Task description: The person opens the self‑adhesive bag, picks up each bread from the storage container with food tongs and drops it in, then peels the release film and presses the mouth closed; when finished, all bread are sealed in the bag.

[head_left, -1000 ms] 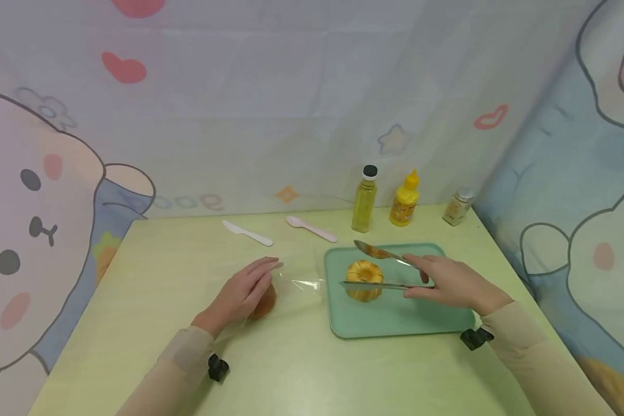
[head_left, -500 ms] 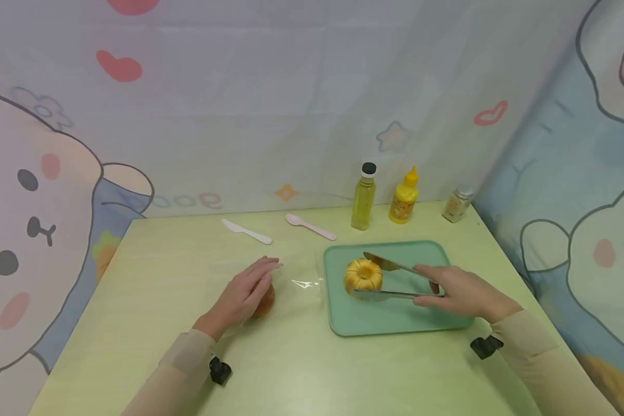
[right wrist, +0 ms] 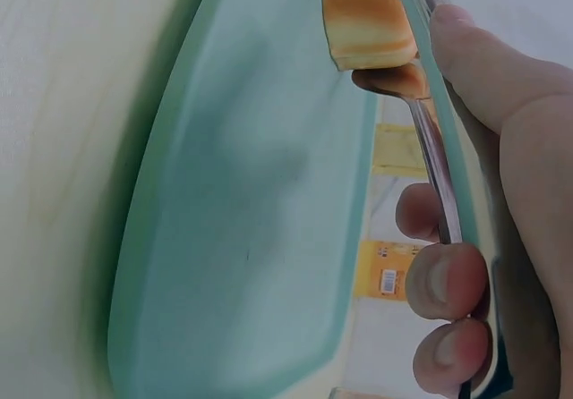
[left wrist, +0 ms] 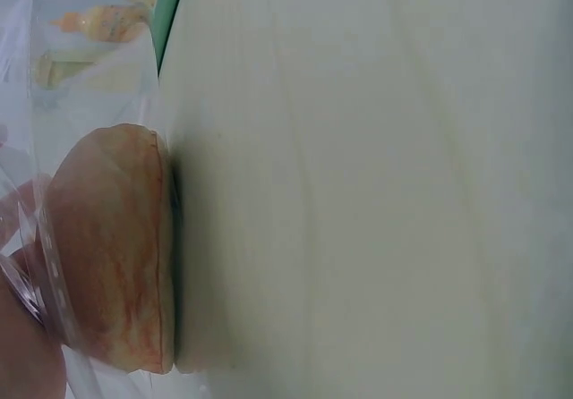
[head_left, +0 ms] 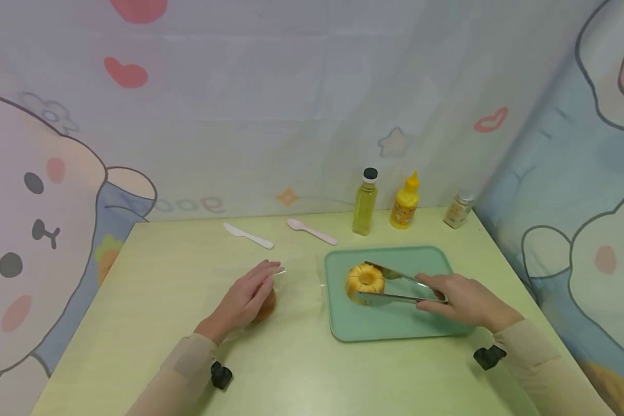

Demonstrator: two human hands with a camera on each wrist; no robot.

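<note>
Left hand (head_left: pixel 239 309) lies over brown bun (head_left: pixel 266 309) inside clear plastic bag (head_left: pixel 301 294); film seems pinched between thumb and fingers. Right of it, green tray (head_left: pixel 395 322), fluted golden bread ring (head_left: pixel 356 281) near its left end, hole upward. Metal tongs (head_left: pixel 395 298), gripped by right hand (head_left: pixel 468 301), straddle the ring; contact at both tips: cannot tell. Judgement: seat tips level, low on opposite sides, and squeeze lightly; bread probably dents.

The table (head_left: pixel 343 375) bore knife (head_left: pixel 248 236), spoon (head_left: pixel 312 231), tall bottle (head_left: pixel 365 209), yellow bottle (head_left: pixel 404 209) and jar (head_left: pixel 458 211) along its back edge, bag (head_left: pixel 301 294) and tray (head_left: pixel 405 320) nearer its front.
</note>
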